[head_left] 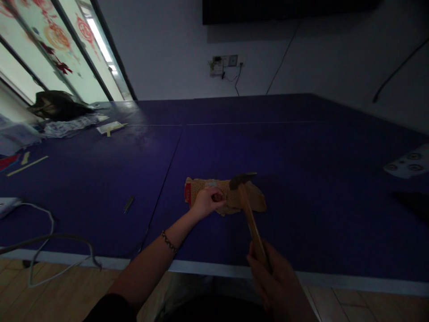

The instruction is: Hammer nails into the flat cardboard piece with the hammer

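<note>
My right hand is closed round the wooden handle of a hammer. Its dark metal head hovers over or rests on the right part of a flattened piece of brown cardboard; which of the two I cannot tell. My left hand, with a bracelet at the wrist, lies on the cardboard's left half. Thumb and forefinger curl round a small round reddish-brown object, too dark to name. The hammer head is just right of these fingers. A red patch marks the cardboard's left end.
The blue tabletop runs back to the wall. A small knife-like tool lies left of the cardboard. Cables and a white power strip are at the left edge. A white panel with round sockets sits far right, a dark bag back left.
</note>
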Motion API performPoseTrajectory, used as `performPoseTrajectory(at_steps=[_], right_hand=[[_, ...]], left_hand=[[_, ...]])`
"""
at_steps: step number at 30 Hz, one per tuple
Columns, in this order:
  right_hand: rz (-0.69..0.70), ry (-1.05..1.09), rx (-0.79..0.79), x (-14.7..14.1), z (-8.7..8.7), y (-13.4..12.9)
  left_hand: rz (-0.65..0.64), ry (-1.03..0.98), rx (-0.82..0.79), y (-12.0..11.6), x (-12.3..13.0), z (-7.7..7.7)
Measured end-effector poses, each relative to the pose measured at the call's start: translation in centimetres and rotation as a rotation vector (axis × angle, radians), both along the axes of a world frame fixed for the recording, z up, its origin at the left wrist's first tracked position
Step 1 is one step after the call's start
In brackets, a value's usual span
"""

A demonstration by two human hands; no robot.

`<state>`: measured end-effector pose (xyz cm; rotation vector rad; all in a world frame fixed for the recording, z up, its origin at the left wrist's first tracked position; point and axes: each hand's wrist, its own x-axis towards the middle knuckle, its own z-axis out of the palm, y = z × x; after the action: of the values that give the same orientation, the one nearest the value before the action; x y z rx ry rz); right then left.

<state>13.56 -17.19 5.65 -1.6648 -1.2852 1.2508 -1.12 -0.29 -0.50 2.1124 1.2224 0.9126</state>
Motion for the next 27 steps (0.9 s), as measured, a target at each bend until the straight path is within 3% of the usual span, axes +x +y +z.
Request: performPoseTrajectory(at_steps=[8,14,22,27], right_hand=[[-0.019,0.006,-0.043,0.3,-1.3,0.1],[-0.024,0.016,0.003,-0.1,-2.5,0.8],[-0.035,0.077,0.026,0.1,-1.3,0.6],[0.014,0.023,0.017,0.3,-1.5,1.1]], left_hand=[[-0.024,-0.073,-0.019,0.3,0.4,-0.4],[0.003,-0.021,0.019,0.2,0.5,-0.3],[-0.007,0.013,0.064,0.5,0.6,-0.9],[0.009,0.065,0.092,0.4,0.6,-0.8]])
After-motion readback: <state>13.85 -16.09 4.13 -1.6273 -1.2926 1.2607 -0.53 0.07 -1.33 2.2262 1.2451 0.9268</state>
